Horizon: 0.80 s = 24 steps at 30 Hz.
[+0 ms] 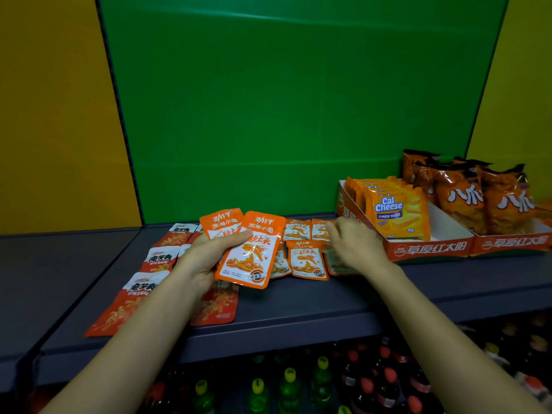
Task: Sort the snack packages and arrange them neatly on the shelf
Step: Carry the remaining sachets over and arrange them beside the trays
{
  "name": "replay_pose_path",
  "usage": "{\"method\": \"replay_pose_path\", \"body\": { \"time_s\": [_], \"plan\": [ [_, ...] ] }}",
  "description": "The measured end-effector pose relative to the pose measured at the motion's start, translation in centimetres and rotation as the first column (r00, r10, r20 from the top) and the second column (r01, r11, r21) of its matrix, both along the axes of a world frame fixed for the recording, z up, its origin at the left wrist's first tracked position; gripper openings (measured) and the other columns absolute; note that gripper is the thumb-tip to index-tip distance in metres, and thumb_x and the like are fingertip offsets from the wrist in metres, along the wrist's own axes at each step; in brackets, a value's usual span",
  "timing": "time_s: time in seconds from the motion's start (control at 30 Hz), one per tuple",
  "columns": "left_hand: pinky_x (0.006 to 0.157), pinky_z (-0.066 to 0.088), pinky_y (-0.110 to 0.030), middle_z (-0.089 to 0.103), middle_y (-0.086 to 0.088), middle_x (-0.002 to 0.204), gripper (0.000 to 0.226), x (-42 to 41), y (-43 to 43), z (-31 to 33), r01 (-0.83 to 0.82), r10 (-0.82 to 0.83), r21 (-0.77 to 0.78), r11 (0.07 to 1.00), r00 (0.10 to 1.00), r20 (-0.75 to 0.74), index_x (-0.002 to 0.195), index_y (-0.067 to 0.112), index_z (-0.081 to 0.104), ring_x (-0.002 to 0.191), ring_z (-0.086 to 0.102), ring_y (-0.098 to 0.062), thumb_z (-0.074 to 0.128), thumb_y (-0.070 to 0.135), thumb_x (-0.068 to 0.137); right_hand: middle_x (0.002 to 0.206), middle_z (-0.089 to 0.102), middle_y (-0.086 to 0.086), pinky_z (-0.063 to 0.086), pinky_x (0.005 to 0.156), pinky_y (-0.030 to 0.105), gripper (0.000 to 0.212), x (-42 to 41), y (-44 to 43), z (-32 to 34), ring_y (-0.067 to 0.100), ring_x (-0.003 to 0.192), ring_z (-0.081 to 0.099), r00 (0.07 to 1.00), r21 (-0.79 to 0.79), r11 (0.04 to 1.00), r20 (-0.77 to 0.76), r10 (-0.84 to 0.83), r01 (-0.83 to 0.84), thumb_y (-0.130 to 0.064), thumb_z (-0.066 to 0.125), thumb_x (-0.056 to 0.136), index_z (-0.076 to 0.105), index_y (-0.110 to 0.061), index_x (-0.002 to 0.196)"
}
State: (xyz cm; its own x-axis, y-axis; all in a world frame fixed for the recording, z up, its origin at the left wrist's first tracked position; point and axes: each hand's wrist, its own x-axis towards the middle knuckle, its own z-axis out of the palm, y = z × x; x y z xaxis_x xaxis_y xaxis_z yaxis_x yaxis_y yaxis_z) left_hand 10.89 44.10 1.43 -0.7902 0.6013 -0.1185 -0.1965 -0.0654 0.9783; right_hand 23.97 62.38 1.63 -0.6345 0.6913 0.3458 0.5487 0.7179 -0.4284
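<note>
My left hand (206,258) grips two orange fish-snack packets (251,249) fanned out above the grey shelf (298,300), thumb across their fronts. Several more orange packets (304,258) of the same kind lie flat on the shelf behind them. My right hand (355,246) reaches over the rightmost of these, fingers spread and blurred, touching a packet (337,265) underneath. Red-and-white konjac snack packets (155,261) lie in a column at the left, partly hidden by my left forearm.
A red cardboard tray (430,249) of Cal Cheese wafer packs (394,213) stands at the right, beside a second tray (513,242) of orange chip bags (478,198). Green back panel, yellow side panels. Bottles (289,389) fill the lower shelf.
</note>
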Motion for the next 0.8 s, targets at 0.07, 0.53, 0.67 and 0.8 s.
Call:
{"method": "replay_pose_path", "body": {
  "time_s": [0.07, 0.53, 0.67, 0.8],
  "plan": [
    [0.045, 0.057, -0.029, 0.073, -0.005, 0.061, 0.012, 0.1, 0.2, -0.1, 0.002, -0.002, 0.023, 1.000, 1.000, 0.003, 0.086, 0.010, 0.062, 0.049, 0.069, -0.017, 0.071, 0.006, 0.079, 0.103, 0.068, 0.010, 0.045, 0.086, 0.036, 0.054, -0.4, -1.6, 0.1, 0.024, 0.097, 0.062, 0.980, -0.168, 0.966, -0.064, 0.189, -0.197, -0.049, 0.028, 0.098, 0.066, -0.010, 0.102],
    [0.036, 0.053, -0.033, 0.069, -0.009, 0.052, 0.006, -0.6, -2.4, 0.9, -0.087, 0.074, 0.100, 0.991, 0.989, 0.129, 0.086, 0.005, 0.059, 0.042, 0.066, -0.019, 0.057, 0.009, 0.090, 0.102, 0.067, 0.025, 0.046, 0.079, 0.041, 0.043, -2.3, -2.7, -0.4, 0.032, 0.087, 0.063, 0.880, -0.362, 0.826, -0.369, 0.299, -0.432, -0.032, 0.044, 0.098, 0.059, 0.008, 0.091],
    [0.035, 0.052, -0.035, 0.068, -0.011, 0.051, 0.013, -1.4, -4.2, 1.4, -0.107, 0.087, 0.114, 0.988, 0.982, 0.165, 0.086, 0.003, 0.055, 0.043, 0.066, -0.023, 0.047, 0.011, 0.092, 0.085, 0.063, 0.017, 0.039, 0.078, 0.033, 0.032, -1.9, -1.7, -1.0, 0.020, 0.084, 0.053, 0.894, -0.476, 0.767, -0.104, 0.436, -0.430, -0.031, 0.045, 0.098, 0.060, -0.007, 0.084],
    [0.042, 0.054, -0.040, 0.071, -0.015, 0.062, 0.012, -1.6, -4.5, 1.3, -0.086, 0.068, 0.108, 0.990, 0.985, 0.159, 0.087, 0.004, 0.054, 0.059, 0.068, -0.030, 0.045, 0.010, 0.091, 0.077, 0.056, 0.016, 0.041, 0.071, 0.034, 0.033, -2.1, -2.4, -1.7, 0.025, 0.074, 0.054, 0.897, -0.419, 0.822, 0.036, 0.440, -0.386, -0.035, 0.046, 0.097, 0.047, -0.016, 0.069]
  ]
}}
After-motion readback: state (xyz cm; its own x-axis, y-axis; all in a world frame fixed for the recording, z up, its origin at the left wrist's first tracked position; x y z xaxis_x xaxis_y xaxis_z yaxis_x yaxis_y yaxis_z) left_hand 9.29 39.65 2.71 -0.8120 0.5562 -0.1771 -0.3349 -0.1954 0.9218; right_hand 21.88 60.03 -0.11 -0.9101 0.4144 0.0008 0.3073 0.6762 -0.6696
